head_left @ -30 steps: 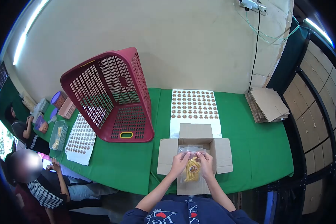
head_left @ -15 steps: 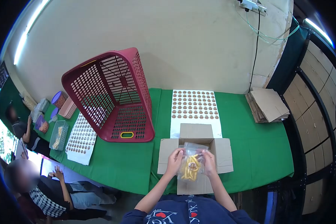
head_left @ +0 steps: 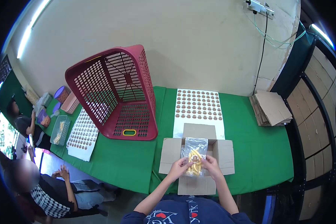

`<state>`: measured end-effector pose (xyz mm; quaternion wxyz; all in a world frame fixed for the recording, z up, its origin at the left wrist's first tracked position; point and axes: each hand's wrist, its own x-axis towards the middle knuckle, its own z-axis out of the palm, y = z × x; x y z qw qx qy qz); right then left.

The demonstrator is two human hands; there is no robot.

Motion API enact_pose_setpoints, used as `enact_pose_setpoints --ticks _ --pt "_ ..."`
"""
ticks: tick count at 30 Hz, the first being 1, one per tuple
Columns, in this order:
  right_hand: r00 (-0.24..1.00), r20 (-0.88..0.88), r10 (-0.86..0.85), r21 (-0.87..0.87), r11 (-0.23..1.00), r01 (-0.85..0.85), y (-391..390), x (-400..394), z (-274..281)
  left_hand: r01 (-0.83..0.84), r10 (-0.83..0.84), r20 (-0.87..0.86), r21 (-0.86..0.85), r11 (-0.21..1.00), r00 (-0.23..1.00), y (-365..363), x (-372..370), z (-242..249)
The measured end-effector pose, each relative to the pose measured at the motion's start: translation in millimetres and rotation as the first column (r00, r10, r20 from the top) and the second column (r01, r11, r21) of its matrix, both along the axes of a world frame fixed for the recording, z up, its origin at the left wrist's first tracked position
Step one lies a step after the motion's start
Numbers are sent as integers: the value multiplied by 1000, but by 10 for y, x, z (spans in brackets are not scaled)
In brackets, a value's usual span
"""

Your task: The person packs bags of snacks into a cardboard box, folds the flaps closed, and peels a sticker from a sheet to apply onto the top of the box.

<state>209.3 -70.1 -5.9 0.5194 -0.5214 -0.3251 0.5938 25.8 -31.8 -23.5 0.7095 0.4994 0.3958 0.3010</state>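
Observation:
A clear zip bag of yellow stick-shaped snacks [head_left: 195, 154] with a round sticker is held upright over the open cardboard box [head_left: 171, 154]. My left hand [head_left: 178, 168] grips the bag's lower left side. On its lower right side, my right hand [head_left: 211, 167] has its fingers closed on the same bag. The box's flaps are folded outward, and the bag hides much of its inside.
Behind the box lies a sticker sheet [head_left: 198, 104]. A tipped maroon basket [head_left: 138, 123] stands left of it, near more sticker sheets [head_left: 82, 136] and a snack basket [head_left: 65, 130]. Flattened cardboard [head_left: 274, 108] is stacked at right. Two people are at left.
Both hands have shifted from the bag's upper edges down to its lower sides. The bag now stands more upright, with its zip top showing. The view has turned slightly.

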Motion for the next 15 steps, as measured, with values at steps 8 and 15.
enact_pose_setpoints --ticks 8,15 --pt "997 61 -37 39 999 34 -123 120 -193 -18 18 -4 46 999 1000 -120 131 -11" --pt "996 -14 -89 35 995 89 -220 163 -185 146 -128 -158 107 984 979 -131 187 -108"
